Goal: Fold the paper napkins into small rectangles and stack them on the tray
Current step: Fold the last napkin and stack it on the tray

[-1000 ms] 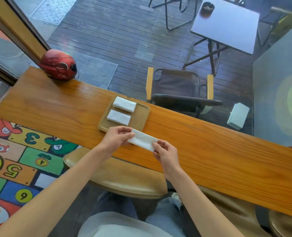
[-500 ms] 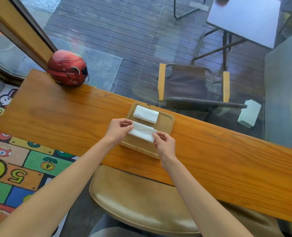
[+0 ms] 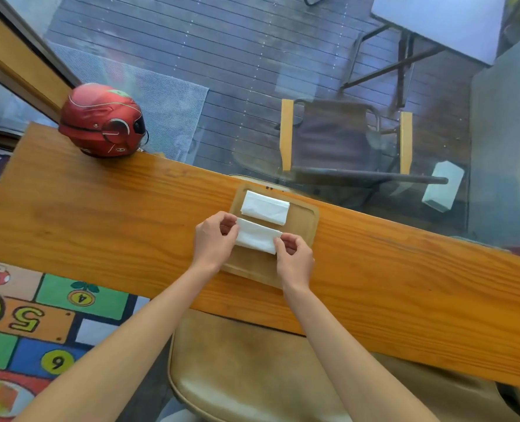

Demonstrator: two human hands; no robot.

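A wooden tray (image 3: 309,222) lies on the long wooden counter (image 3: 100,214). One folded white napkin (image 3: 264,207) rests in the tray's far half. A second folded napkin (image 3: 257,236) sits in the near half, over the spot where another folded napkin lay earlier. My left hand (image 3: 214,240) pinches its left end and my right hand (image 3: 293,258) pinches its right end. Whether the napkin rests fully on the one beneath is hidden by my fingers.
A red helmet (image 3: 102,120) sits at the counter's far left corner. A tan stool seat (image 3: 252,367) is below the counter's near edge. Beyond the glass are a folding chair (image 3: 340,141) and a grey table (image 3: 438,22). A white box reflection (image 3: 442,185) shows at the right.
Both hands carried the folded napkin from the counter's near edge forward onto the tray's near half, over the napkin lying there. The view shifted left and closer.
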